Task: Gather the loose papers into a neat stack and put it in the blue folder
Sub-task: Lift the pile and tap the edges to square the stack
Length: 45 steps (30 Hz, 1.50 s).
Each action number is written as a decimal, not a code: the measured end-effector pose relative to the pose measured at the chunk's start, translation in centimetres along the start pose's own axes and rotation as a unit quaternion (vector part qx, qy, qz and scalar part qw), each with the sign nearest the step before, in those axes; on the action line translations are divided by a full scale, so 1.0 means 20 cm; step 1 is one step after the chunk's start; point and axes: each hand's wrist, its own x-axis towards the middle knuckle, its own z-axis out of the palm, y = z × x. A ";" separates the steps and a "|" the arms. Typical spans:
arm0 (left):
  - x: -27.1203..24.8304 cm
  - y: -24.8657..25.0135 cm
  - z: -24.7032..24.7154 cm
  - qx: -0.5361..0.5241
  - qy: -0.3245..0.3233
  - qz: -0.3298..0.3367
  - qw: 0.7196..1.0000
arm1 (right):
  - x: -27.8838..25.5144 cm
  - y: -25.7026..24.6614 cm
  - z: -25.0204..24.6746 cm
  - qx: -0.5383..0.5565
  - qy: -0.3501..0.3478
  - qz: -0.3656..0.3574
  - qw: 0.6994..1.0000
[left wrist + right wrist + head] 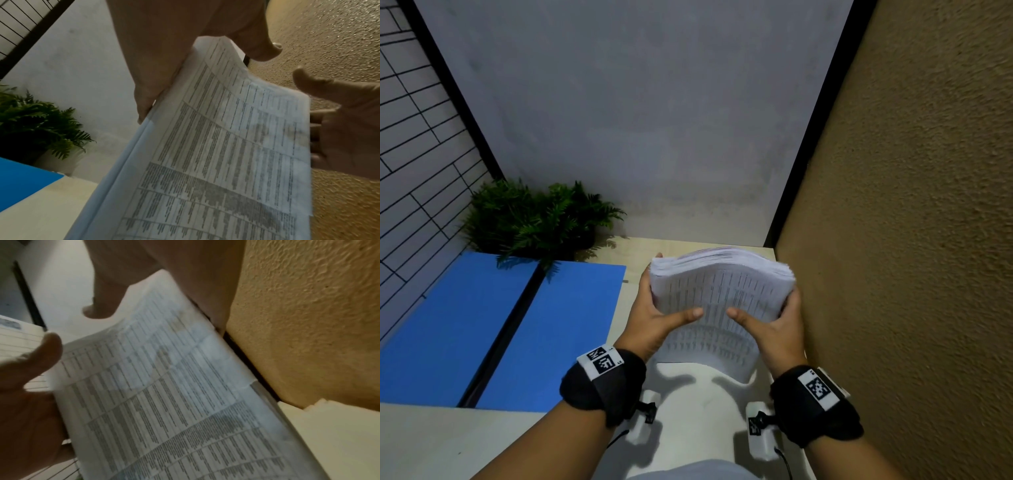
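Note:
A thick stack of printed papers (722,294) is held tilted above the table, its top edge fanned and uneven. My left hand (654,318) grips its left side and my right hand (780,325) its right side, thumbs on the front sheet and fingers behind. The left wrist view shows the stack (226,154) under my left hand (164,56), with the right hand (345,129) at the far edge. In the right wrist view the same stack (174,394) sits between my right hand (185,280) and the left hand (26,402). The blue folder (500,325) lies open flat, to the left of the stack.
A potted fern (534,219) stands behind the folder in the back left corner. A rough tan wall (893,240) rises close on the right of the stack. The cream table (688,394) shows below the papers and in front of the folder.

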 end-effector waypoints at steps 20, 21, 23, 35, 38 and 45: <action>0.07 0.13 0.08 0.014 0.159 0.058 0.986 | 0.03 -0.08 0.04 -0.215 0.066 -0.096 0.970; 0.07 0.12 0.08 0.011 0.145 0.055 0.988 | 0.03 -0.08 0.04 -0.211 0.066 -0.095 0.971; 0.07 0.09 0.06 0.013 0.125 0.056 0.991 | 0.02 -0.08 0.05 -0.224 0.039 -0.128 0.965; 0.09 0.05 0.04 0.064 0.085 0.046 0.993 | 0.05 -0.05 0.05 -0.181 0.064 -0.099 0.976; 0.10 0.07 0.05 0.056 0.065 0.041 0.995 | 0.02 -0.03 0.05 -0.120 0.062 -0.083 0.987; 0.08 0.08 -0.07 -0.044 0.002 -0.015 0.999 | 0.11 0.18 -0.10 -0.041 -0.051 0.168 0.984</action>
